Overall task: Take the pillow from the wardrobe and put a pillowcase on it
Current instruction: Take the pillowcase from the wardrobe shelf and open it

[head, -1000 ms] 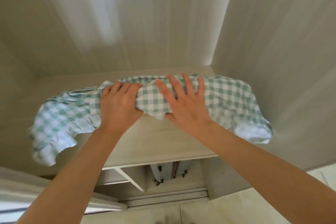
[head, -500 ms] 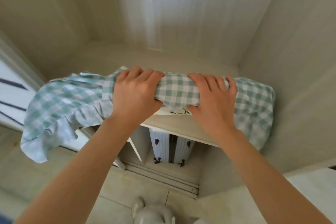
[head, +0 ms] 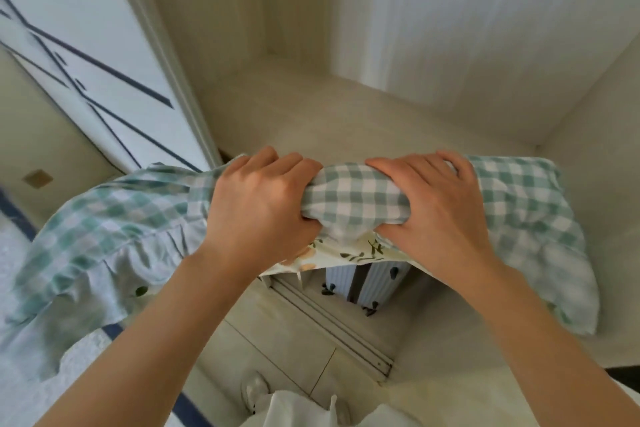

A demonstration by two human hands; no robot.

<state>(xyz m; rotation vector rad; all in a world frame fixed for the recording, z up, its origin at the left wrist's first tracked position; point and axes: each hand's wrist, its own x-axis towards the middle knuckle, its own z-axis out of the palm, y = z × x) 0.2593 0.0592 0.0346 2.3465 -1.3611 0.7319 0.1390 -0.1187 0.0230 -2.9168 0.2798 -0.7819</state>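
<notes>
A green-and-white checked pillow [head: 353, 199] with a pale ruffled edge is held in the air in front of the wardrobe shelf [head: 346, 121]. My left hand [head: 258, 204] grips its middle from the left and my right hand [head: 433, 208] grips it just to the right, both squeezing the fabric. Its left end [head: 104, 236] droops down past the shelf edge, its right end [head: 530, 218] lies by the wardrobe's right wall. A floral cloth [head: 349, 255] with leaves and orange shapes shows under the pillow between my hands.
The white sliding door [head: 86, 55] with dark blue lines stands at the left. Below the shelf hang pale striped garments [head: 377, 284]. A sliding track [head: 332, 326] crosses the tiled floor, with my feet [head: 258, 388] at the bottom.
The pillow has been pulled out from the shelf toward me and lower, with both hands still on it. The view has swung down and right, showing the door and floor.
</notes>
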